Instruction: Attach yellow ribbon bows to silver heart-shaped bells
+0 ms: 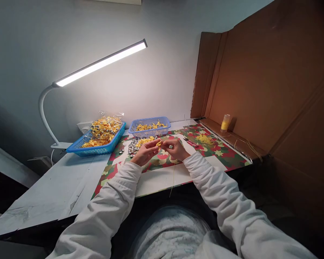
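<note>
My left hand [145,151] and my right hand [175,149] meet above the patterned mat [221,154], fingertips pinched together on a small yellow ribbon piece [159,143]. A thin yellow thread [173,176] hangs from my right hand down past the table edge. Just behind my hands lies a pile of small silver beads [133,146] mixed with yellow pieces. Both arms wear white sleeves.
A large blue basket [78,147] of yellow ribbon pieces and a smaller blue basket [149,132] stand at the back. A lit white desk lamp [102,63] arches over them. Right: a yellow thread spool [225,122], loose yellow thread [203,139], small red snips [191,142], a cardboard wall [272,79].
</note>
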Action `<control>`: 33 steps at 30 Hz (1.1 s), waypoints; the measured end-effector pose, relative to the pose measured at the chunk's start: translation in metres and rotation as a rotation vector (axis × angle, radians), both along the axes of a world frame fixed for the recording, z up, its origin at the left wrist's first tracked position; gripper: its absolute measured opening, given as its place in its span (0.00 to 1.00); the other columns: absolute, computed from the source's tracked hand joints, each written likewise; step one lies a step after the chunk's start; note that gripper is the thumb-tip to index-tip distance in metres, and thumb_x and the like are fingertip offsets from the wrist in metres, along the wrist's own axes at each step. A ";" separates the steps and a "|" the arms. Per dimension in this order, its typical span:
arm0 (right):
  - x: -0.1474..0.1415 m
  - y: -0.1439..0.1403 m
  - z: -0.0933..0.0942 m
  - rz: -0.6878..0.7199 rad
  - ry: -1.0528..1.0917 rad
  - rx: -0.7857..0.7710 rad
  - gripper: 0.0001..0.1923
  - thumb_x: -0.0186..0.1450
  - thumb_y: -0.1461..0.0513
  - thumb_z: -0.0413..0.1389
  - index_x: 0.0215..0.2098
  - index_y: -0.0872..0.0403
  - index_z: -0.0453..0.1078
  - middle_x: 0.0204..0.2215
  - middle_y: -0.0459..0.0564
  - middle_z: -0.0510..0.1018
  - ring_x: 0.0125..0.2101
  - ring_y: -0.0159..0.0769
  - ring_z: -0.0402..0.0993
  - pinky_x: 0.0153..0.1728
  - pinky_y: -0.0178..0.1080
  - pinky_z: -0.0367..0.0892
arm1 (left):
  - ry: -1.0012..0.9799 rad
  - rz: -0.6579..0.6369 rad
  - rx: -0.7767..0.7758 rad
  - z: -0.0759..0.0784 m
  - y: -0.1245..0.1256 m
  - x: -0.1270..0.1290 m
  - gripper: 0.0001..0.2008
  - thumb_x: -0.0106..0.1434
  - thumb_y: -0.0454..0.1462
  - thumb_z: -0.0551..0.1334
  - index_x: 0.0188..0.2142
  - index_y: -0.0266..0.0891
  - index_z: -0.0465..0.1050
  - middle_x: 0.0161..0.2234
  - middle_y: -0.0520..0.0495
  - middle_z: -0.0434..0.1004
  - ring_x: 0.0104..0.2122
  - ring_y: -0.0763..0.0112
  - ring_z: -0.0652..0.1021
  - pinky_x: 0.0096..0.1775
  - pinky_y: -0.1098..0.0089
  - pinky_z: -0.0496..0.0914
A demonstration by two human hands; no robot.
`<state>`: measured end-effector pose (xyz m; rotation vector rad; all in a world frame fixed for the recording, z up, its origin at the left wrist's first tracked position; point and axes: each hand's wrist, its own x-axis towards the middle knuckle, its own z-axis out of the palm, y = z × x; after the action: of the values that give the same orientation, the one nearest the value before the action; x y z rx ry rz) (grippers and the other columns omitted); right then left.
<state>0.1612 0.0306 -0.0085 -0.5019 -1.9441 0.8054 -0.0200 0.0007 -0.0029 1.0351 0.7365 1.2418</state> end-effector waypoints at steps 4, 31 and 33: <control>-0.001 0.001 -0.001 0.004 0.010 -0.014 0.09 0.60 0.59 0.54 0.29 0.56 0.73 0.25 0.47 0.75 0.28 0.31 0.67 0.30 0.34 0.64 | 0.000 -0.002 0.012 0.001 -0.001 0.001 0.20 0.42 0.33 0.77 0.38 0.38 0.83 0.40 0.43 0.83 0.33 0.74 0.77 0.35 0.75 0.69; -0.006 0.010 -0.007 -0.120 0.015 0.009 0.12 0.61 0.53 0.58 0.31 0.53 0.77 0.29 0.49 0.80 0.30 0.33 0.73 0.34 0.37 0.68 | 0.039 0.080 0.028 -0.001 0.002 0.002 0.20 0.44 0.34 0.75 0.39 0.39 0.82 0.36 0.46 0.83 0.28 0.76 0.76 0.35 0.72 0.69; -0.007 0.013 -0.010 -0.133 0.016 0.016 0.13 0.62 0.53 0.58 0.30 0.54 0.77 0.29 0.49 0.80 0.29 0.33 0.72 0.33 0.36 0.67 | 0.068 0.094 0.044 -0.003 0.002 0.002 0.21 0.43 0.34 0.76 0.40 0.40 0.83 0.35 0.46 0.83 0.28 0.76 0.75 0.35 0.71 0.69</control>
<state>0.1539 0.0436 -0.0188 -0.6068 -1.8790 0.7070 -0.0178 0.0028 -0.0054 1.0939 0.8214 1.3133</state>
